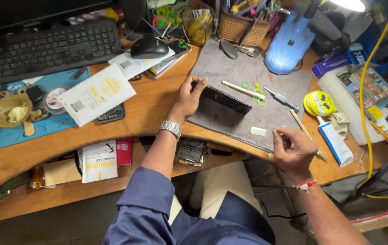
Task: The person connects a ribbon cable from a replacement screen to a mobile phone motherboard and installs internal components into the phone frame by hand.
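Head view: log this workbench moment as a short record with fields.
left hand: props a dark phone up on its edge
right hand: fingers pinched near the mat's front edge; what they grip is too small to tell
surface: grey mat on a wooden desk
on mat: screwdriver, pale stick, green rings
beside mat: white tube, yellow tape roll

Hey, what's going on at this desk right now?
A person sits at a cluttered wooden desk. Their left hand tilts a flat black phone-like device up on its edge over a grey felt work mat. Their right hand hovers at the mat's near corner, fingers pinched together; whether they hold anything is too small to tell. A grey-handled screwdriver, a cream plastic stick and small green rings lie on the mat.
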